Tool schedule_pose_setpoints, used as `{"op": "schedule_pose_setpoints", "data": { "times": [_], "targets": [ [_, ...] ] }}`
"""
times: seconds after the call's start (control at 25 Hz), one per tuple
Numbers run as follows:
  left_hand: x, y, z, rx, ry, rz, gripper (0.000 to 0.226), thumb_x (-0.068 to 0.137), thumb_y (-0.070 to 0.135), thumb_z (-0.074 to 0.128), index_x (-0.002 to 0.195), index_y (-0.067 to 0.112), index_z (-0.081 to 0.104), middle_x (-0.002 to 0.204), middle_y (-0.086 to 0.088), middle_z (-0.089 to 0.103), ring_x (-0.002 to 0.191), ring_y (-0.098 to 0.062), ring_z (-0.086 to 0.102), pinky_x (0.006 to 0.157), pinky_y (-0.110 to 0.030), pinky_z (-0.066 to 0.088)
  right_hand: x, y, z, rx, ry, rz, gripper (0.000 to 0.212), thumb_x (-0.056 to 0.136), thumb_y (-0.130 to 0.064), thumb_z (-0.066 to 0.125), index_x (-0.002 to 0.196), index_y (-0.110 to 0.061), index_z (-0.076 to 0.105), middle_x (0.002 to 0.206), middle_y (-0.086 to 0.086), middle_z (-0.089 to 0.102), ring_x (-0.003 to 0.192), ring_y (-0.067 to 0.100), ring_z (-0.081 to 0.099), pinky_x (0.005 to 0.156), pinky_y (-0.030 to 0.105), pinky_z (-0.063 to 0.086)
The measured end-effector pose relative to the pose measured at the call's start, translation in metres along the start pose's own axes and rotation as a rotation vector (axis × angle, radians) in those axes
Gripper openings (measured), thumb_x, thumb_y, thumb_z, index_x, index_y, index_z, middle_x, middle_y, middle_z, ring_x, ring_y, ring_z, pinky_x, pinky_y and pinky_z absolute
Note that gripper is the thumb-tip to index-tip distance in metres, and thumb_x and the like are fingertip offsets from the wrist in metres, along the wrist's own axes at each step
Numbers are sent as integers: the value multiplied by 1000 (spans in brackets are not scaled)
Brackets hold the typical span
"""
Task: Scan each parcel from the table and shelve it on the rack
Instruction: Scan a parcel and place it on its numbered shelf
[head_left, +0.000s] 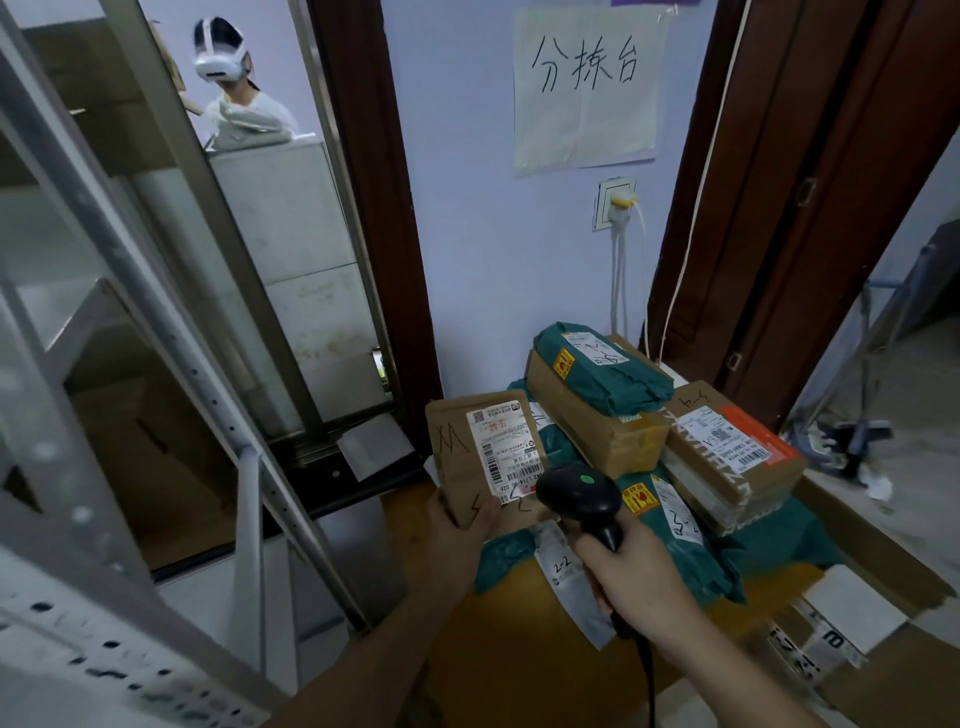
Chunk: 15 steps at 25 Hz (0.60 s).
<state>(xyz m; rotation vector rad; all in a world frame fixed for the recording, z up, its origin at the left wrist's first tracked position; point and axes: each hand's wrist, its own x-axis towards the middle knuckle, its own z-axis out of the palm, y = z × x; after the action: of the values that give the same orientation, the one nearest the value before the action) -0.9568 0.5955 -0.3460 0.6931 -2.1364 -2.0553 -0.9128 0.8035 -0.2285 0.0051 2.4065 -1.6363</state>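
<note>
Near the rack (171, 374) at left, the left hand (457, 525) holds a brown parcel (483, 457) label-up while the right hand (631, 566) grips the scanner (579, 491) beside it, with many parcels (623, 410) still unshelved on the surface (883, 551).

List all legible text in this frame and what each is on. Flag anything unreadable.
"分拣台": handwritten on the paper sign taped to the wall.
"2-2": handwritten on the white label of a green bag near the right hand.
"3-2": handwritten on the label of the green mailer.
Printed label on the brown parcel gripped by the left hand: barcode visible, text too small.
Other parcel labels: blurred.
</note>
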Motion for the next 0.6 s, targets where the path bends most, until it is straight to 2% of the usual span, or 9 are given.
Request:
{"op": "schedule_pose_setpoints", "data": {
  "times": [0.08,0.16,0.24,0.32,0.4,0.44,0.52,0.6],
  "targets": [
    [-11,6,-5,-36,-12,3,100,66,67,82,146,21,43,133,3,65,118,-18,66,105,-48,55,-18,-7,-1,10,12,-7,10,92,-13,63,91,-22,59,48,4,52,35,16,50,43,30,45],
    [-20,10,-12,-81,-25,6,106,60,72,87,145,22,46,133,3,67,117,-18,69,103,-49,57,-37,-15,-1,2,40,-23,10,92,-14,65,89,-22,59,51,2,53,38,15,51,46,30,46],
    [-31,22,-21,-95,-80,5,100,67,66,88,146,21,45,136,2,66,117,-19,69,103,-49,56,-57,-24,-1,-35,76,-42,10,91,-16,66,87,-22,59,54,-1,52,45,14,52,52,29,43],
    [-47,36,-30,-91,-121,17,85,84,44,85,151,20,38,135,3,61,118,-19,65,100,-40,56,-78,-33,0,-49,110,-71,9,91,-16,66,88,-20,59,55,0,49,44,10,49,49,24,40],
    [-65,42,-43,-47,-141,68,76,91,34,79,152,21,36,131,4,60,112,-15,63,87,-24,52,-108,-43,7,-43,150,-90,6,92,-15,64,90,-18,59,54,2,46,37,5,43,41,16,35],
    [-76,43,-50,-18,-153,101,75,91,39,78,152,23,37,131,6,61,109,-11,63,84,-20,49,-125,-48,11,-23,169,-94,6,93,-15,63,91,-18,59,53,3,47,36,4,43,38,14,34],
    [-98,41,-67,14,-169,131,83,84,59,77,151,30,38,133,10,63,111,-8,62,90,-25,47,-158,-58,23,17,213,-106,4,94,-16,63,93,-15,60,53,6,53,36,5,49,38,14,37],
    [-119,40,-81,16,-172,139,87,82,59,79,153,30,38,135,11,63,118,-11,60,94,-27,45,-185,-63,35,23,244,-123,5,94,-16,64,95,-11,61,56,8,58,40,6,53,42,15,40]
  ]
}}
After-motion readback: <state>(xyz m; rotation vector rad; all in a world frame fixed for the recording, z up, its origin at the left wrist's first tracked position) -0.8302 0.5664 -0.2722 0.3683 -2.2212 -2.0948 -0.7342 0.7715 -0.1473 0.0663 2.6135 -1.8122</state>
